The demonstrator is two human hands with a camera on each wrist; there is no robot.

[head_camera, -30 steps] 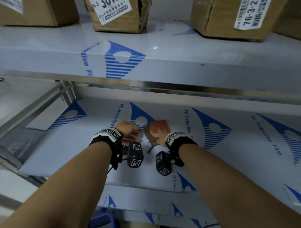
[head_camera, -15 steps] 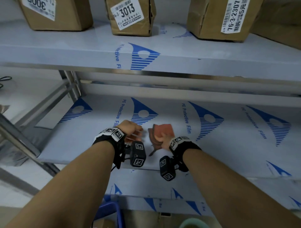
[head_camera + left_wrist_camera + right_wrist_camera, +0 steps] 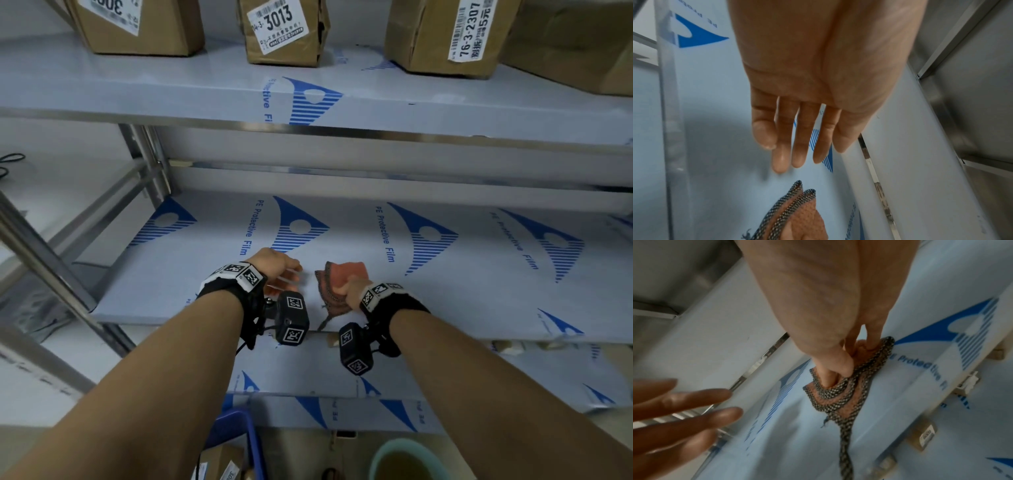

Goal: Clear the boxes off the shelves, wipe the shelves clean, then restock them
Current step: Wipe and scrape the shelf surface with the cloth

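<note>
Pressing down on an orange cloth (image 3: pixel 344 274), the right hand (image 3: pixel 352 289) has its fingers and thumb curled into the folds, clamped on it. The cloth has a dark speckled edge and lies bunched on the middle shelf (image 3: pixel 445 291), near the front. A thin strip of that edge trails off toward the front lip. The left hand (image 3: pixel 274 262) is just beside the cloth, not touching it. Its fingers (image 3: pixel 797 142) are straight and a little apart, and it holds nothing. It hangs over the shelf; I cannot tell if it touches. The shelf is covered in pale film with blue shapes and words. On the top shelf (image 3: pixel 171 89) stand brown boxes (image 3: pixel 284 31) with white labels. Below the arms you can see a blue crate (image 3: pixel 239 431) and a green tub (image 3: pixel 407 459).
</note>
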